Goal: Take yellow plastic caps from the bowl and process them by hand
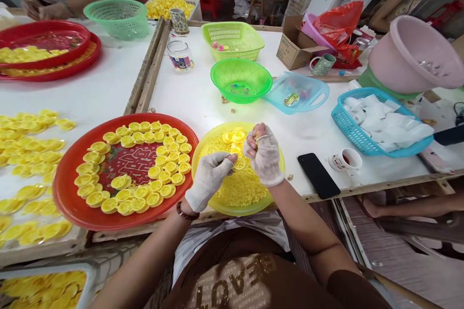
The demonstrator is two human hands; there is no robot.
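My left hand [213, 176], in a white fingerless glove, pinches a round yellow piece [238, 162] at its edge. Close by on the right, my right hand [264, 154], gloved too, has its fingers curled together; what they hold is too small to name. Both hands are over a yellow bowl [241, 210] of small yellow bits [237, 190], where several round yellow pieces [235, 136] lie near the far side. To the left, a red tray [78, 212] carries rings of round yellow pieces [125, 194] around its patterned centre.
Behind the bowl stand a green bowl [241, 79], a lime basket [232, 41] and a blue lid [299, 92]. At right are a black phone [318, 175], a cup [351, 160] and a blue basket [353, 130]. A person's arms [54, 9] rest at far left.
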